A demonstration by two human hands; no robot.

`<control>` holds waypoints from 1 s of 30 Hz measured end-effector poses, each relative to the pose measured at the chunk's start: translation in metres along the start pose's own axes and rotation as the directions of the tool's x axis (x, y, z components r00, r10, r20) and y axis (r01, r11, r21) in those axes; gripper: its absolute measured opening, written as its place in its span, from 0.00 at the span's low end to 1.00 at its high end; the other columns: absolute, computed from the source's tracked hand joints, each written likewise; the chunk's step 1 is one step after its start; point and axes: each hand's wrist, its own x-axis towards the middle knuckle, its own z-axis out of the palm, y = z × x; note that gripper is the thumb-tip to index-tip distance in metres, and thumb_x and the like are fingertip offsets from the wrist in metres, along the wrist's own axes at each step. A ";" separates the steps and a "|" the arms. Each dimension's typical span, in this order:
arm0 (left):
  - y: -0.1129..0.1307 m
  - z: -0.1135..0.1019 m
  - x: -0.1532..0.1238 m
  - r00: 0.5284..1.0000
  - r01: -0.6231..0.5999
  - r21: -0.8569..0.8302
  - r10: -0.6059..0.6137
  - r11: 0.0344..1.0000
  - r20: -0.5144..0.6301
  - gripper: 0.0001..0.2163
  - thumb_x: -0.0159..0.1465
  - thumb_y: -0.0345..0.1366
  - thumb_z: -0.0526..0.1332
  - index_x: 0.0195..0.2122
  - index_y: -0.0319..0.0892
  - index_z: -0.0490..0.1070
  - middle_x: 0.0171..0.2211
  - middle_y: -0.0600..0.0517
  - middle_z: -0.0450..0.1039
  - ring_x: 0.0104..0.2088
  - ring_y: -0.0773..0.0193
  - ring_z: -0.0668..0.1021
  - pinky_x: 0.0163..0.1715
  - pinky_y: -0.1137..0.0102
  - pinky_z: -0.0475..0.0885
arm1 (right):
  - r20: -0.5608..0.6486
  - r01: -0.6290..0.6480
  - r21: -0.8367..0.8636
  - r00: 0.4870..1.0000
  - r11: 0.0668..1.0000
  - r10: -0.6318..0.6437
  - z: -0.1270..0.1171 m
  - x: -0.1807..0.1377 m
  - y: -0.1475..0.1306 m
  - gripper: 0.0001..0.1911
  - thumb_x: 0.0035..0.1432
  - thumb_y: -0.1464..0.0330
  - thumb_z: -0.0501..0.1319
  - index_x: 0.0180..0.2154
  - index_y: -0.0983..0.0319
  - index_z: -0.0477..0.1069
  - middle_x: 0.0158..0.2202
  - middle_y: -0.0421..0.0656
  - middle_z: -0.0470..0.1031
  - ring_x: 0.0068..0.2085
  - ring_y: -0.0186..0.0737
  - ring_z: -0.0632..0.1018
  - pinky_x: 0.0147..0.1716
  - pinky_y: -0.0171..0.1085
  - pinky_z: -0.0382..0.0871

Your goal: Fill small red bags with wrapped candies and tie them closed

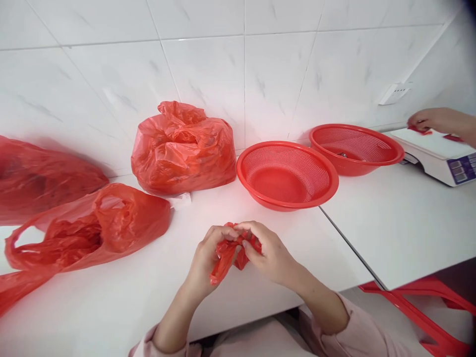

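Observation:
Both my hands meet over the white counter [148, 297], near its front edge. My left hand [204, 258] and my right hand [268, 253] are closed on a small crumpled red plastic bag [227, 255], pinching it from both sides. A tail of the bag hangs down below my left fingers. A red mesh basket [287, 174] sits just beyond my hands. An open red plastic bag [89, 228] lies to the left.
A full red bag [183, 148] leans on the tiled wall. Another red bag [37, 176] lies at far left. A second red basket [355, 148] stands at the right, beside a white scale [441, 153] that another person's hand [433, 120] touches. A red stool [424, 307] is below.

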 end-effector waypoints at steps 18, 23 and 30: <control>-0.032 0.008 -0.001 0.929 -0.160 0.371 0.266 0.915 -0.258 0.10 0.62 0.32 0.61 0.45 0.46 0.69 0.40 0.51 0.74 0.37 0.64 0.77 0.36 0.69 0.72 | 0.235 -0.357 0.602 0.934 0.714 0.268 0.014 0.002 0.017 0.13 0.62 0.61 0.59 0.45 0.61 0.71 0.35 0.41 0.75 0.35 0.34 0.76 0.37 0.36 0.72; -0.018 -0.004 -0.005 0.967 -0.121 0.339 0.187 0.933 -0.171 0.08 0.62 0.31 0.61 0.43 0.46 0.74 0.37 0.52 0.78 0.35 0.64 0.79 0.36 0.71 0.73 | 0.350 -0.436 0.566 0.896 0.700 0.274 0.006 0.005 0.013 0.10 0.59 0.62 0.63 0.37 0.62 0.73 0.31 0.39 0.74 0.31 0.34 0.75 0.33 0.35 0.71; 0.002 -0.022 -0.005 0.995 -0.088 0.226 0.074 0.970 0.067 0.09 0.66 0.32 0.58 0.45 0.45 0.74 0.39 0.52 0.81 0.34 0.66 0.81 0.34 0.75 0.74 | 0.172 -0.015 -0.041 0.985 0.999 0.022 -0.004 0.006 -0.004 0.06 0.60 0.74 0.56 0.33 0.60 0.70 0.32 0.40 0.73 0.31 0.34 0.72 0.32 0.33 0.65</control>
